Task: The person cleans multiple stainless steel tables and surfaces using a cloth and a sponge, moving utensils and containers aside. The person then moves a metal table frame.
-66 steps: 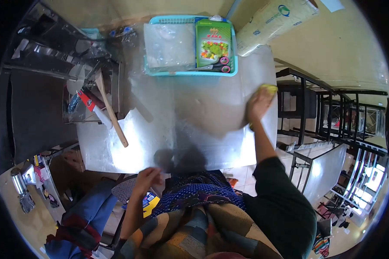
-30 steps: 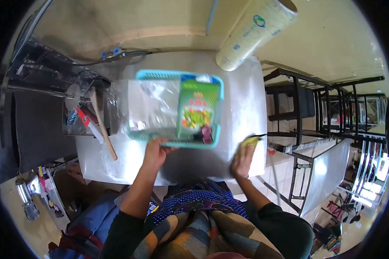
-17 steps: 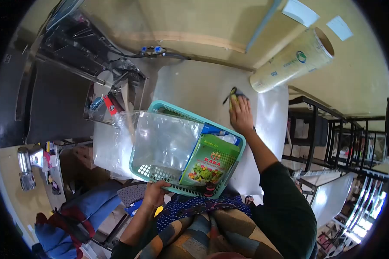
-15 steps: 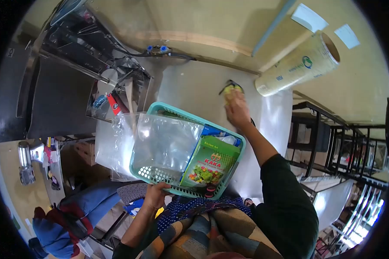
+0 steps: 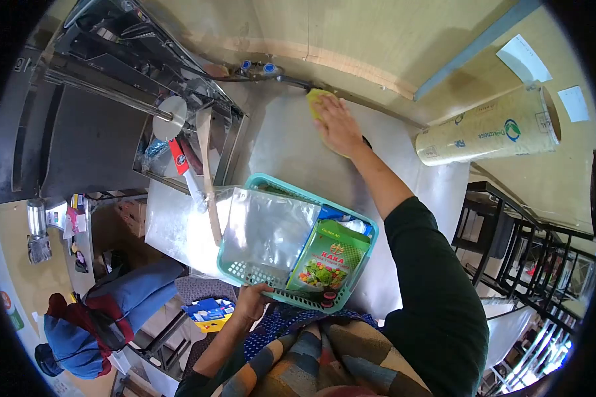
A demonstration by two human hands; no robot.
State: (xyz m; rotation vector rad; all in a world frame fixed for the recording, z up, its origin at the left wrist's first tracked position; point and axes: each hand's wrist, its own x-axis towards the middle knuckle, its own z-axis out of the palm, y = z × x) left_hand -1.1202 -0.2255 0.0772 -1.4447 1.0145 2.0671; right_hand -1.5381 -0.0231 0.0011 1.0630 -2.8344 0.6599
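My left hand is closed around the near rim of a turquoise plastic basket, thumb on top. In the basket lie clear plastic bags and a green KAKA packet. My right hand is pressed on a yellow cloth near the back edge of the metal tabletop. Its fingers lie stretched over the cloth, which shows past the fingertips and along the hand's left side.
A large roll of plastic film lies at the back right. At the left, a metal tray holds a wooden stick and a red-handled tool. A black cable runs along the wall. Black metal racks stand at right.
My right hand has moved with the cloth toward the back left of the tabletop, and its fingers are flatter. The cloth looks more spread out. My left hand still holds the basket.
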